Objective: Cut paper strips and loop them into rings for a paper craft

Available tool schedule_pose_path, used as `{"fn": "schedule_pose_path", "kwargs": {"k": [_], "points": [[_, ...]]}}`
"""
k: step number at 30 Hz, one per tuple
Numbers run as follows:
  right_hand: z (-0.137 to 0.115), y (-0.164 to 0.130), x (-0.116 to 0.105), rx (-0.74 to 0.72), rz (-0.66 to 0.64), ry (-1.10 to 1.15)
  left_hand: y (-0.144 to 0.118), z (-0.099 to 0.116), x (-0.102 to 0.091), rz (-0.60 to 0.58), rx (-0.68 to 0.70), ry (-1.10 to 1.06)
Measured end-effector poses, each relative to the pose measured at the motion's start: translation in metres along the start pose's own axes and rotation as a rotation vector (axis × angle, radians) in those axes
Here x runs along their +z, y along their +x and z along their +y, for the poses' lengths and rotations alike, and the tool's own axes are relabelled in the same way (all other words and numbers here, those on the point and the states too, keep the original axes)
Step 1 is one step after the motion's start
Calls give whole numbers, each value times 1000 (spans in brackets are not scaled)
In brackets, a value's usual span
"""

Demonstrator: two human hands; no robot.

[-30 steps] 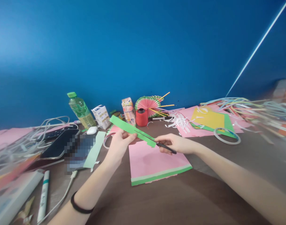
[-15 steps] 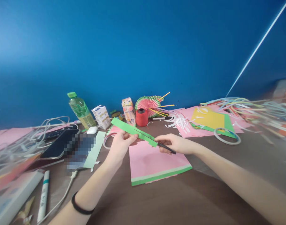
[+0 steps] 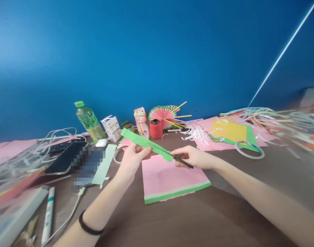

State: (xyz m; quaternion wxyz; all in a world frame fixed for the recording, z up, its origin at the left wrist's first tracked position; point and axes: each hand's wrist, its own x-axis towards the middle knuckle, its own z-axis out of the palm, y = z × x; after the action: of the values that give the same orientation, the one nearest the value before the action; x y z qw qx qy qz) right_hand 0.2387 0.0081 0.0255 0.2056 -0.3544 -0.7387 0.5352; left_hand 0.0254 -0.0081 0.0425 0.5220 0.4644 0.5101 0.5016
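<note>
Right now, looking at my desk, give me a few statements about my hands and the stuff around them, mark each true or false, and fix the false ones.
1. The left hand holds a green paper strip. True.
2. The right hand holds a glue stick. False: it grips black-handled scissors, blades along the strip.
3. A pink sheet lies on the table below both hands. True.
4. The bottle has a red cap. False: its cap is green.
5. The red spool stands by the blue wall. True.
</note>
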Motion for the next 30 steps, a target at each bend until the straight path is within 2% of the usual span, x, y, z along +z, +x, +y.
{"fn": "schedule_pose_path", "kwargs": {"k": [14,20,30], "points": [[5,0,-1,17,33,43,-1,2,1,-20,-10,19],[7,-1,-3,19,42,58,4,1,-6,48,19,41],[5,0,-1,4,-11,122,5,-2,-8,34,57,63]]}}
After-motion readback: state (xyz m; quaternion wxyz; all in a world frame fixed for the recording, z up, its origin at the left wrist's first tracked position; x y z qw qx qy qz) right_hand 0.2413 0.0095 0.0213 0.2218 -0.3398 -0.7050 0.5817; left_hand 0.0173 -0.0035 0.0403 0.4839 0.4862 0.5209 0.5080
